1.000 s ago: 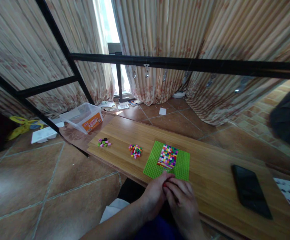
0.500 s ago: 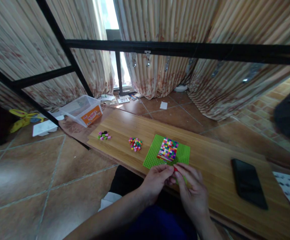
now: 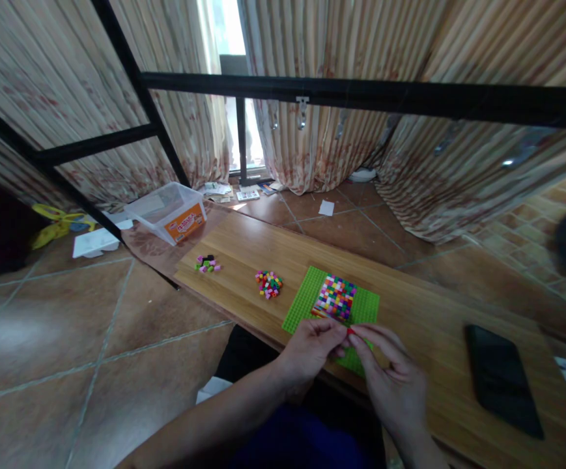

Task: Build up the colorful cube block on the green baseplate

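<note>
A small red toy brick point(image 3: 350, 331) is pinched between the thumb and forefinger of my right hand point(image 3: 393, 374). My left hand point(image 3: 309, 348) is closed with its thumb and fingertips right beside that brick; what lies in its pinch is hidden. Both hands hover over the near edge of a green studded baseplate point(image 3: 298, 301). On the plate stands a low block of many-coloured bricks point(image 3: 336, 294), just beyond my fingertips.
Loose coloured bricks point(image 3: 269, 284) lie in a pile left of the plate, with a smaller pile point(image 3: 207, 263) further left. A black phone point(image 3: 502, 378) rests on the wooden table point(image 3: 429, 312) at right. A clear plastic box point(image 3: 150, 215) stands beyond the left end.
The view has shifted slightly, so the table items appear further right. My right fingers have spread a little away from my left hand, and the red brick shows more clearly.
</note>
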`<state>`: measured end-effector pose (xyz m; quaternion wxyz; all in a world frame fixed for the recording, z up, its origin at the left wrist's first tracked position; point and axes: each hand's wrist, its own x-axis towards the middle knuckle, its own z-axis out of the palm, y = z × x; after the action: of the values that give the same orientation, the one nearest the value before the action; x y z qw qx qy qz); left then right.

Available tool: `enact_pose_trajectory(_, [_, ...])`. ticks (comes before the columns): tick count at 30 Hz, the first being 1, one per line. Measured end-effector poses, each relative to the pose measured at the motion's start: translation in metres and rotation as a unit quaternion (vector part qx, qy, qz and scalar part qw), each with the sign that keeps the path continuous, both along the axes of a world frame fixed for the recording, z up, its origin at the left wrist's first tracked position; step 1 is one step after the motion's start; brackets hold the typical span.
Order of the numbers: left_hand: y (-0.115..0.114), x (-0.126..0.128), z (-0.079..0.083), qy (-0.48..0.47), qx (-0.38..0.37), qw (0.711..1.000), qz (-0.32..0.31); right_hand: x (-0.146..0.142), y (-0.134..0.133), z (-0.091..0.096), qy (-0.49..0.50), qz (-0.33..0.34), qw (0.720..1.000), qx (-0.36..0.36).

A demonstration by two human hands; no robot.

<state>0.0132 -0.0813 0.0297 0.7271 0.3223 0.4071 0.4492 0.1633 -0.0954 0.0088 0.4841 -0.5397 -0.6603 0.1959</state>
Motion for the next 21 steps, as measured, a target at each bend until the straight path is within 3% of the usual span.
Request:
enact_pose_trajectory(5, [0.016, -0.007, -0.001, 0.088, 0.065, 0.991, 0.072, 0.003, 0.034, 0.002, -0.015, -0.045, 0.998, 0.038])
enact_pose_trajectory(10, [0.047, -0.024, -0.013, 0.233, 0.153, 0.943, 0.180, 0.001, 0.071, -0.002, -0.107, -0.052, 0.990, 0.080])
enact_pose_trajectory(15, [0.077, -0.025, -0.032, 0.262, 0.202, 0.934, 0.133, -0.004, 0.082, -0.009, -0.175, -0.045, 0.980, 0.086])
enact_pose_trajectory(21, [0.087, -0.013, -0.045, 0.235, 0.218, 0.943, 0.090, -0.003, 0.082, -0.010, -0.204, -0.041, 0.974, 0.087])
